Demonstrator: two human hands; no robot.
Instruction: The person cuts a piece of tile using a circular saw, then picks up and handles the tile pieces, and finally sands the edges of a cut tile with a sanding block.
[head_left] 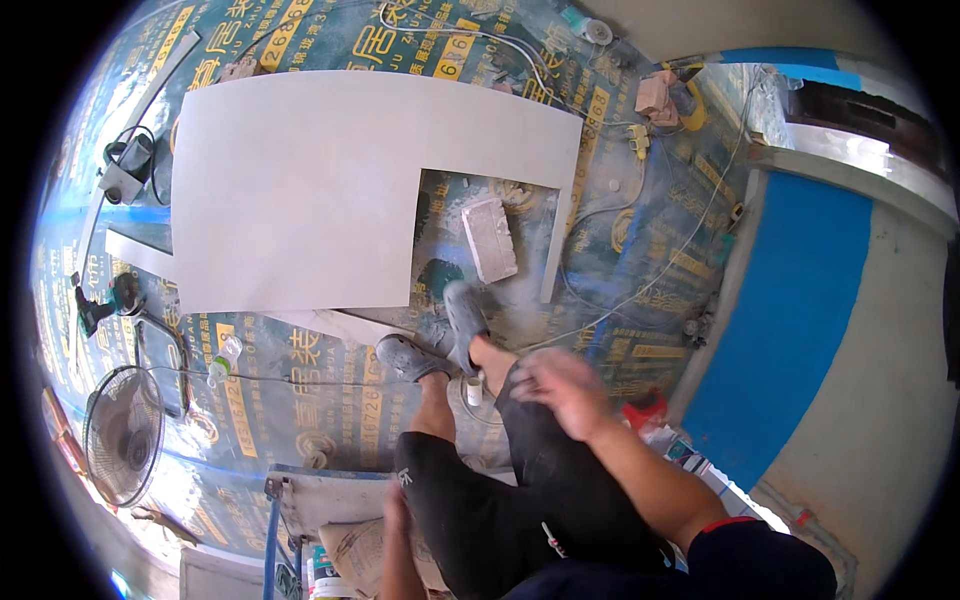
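Observation:
My right hand is above my right knee, slightly blurred, its fingers apart and nothing visible in them. Beside my left thigh hangs my left hand, seen edge-on, so its fingers are mostly hidden. In front of my feet lies a large pale tile slab with a rectangular notch cut from its near right part, leaving a narrow strip along the right edge. Within the notch a dusty, light-coloured block rests on the floor covering. Both of my grey clogs stand near the slab's near edge.
At left are a standing fan, a green-black power tool and a plastic bottle. Cables cross the printed floor sheet on the right. Broken bricks lie far right. A paper sack sits beside my left leg.

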